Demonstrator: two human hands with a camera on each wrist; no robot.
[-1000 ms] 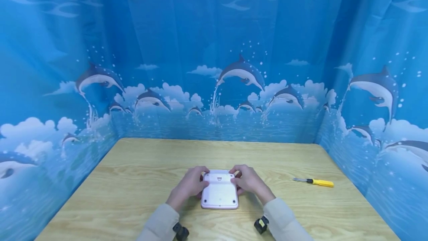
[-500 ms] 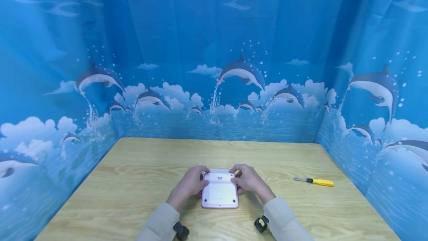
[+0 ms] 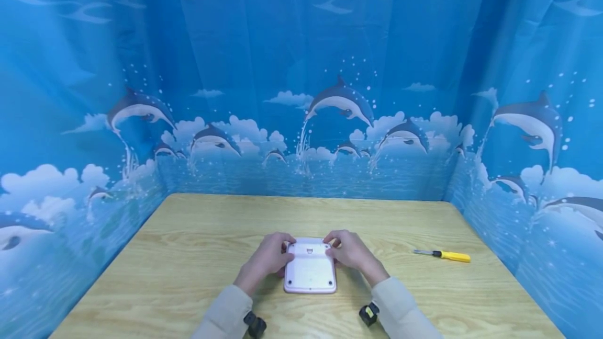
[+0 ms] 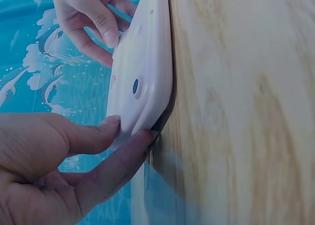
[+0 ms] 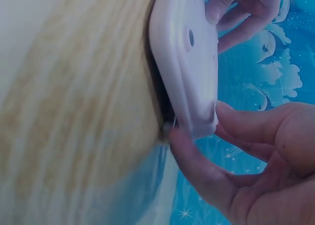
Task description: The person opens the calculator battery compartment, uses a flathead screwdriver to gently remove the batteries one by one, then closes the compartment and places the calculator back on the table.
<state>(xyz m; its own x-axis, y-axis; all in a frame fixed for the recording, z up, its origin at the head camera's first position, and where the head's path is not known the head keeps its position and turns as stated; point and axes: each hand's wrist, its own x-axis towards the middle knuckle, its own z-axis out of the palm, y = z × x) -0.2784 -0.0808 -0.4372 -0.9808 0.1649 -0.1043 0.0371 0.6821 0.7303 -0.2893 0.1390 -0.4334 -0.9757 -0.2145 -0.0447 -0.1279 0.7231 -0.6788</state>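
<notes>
A pale pink calculator (image 3: 310,273) lies with its back up on the table, in front of the person. Dark round feet show near its corners, and a small dark mark sits near its far edge. My left hand (image 3: 269,256) pinches its far left corner between thumb and fingers. On the opposite corner, my right hand (image 3: 352,253) does the same. In the left wrist view the left thumb (image 4: 93,136) presses the back while a finger reaches under the edge. The right wrist view has the right hand (image 5: 275,171) gripping likewise. The calculator's front is hidden.
A screwdriver (image 3: 447,256) with a yellow handle lies to the right on the wooden table (image 3: 212,229), its tip toward the left. Blue curtains (image 3: 301,41) printed with dolphins enclose the table at the back and both sides.
</notes>
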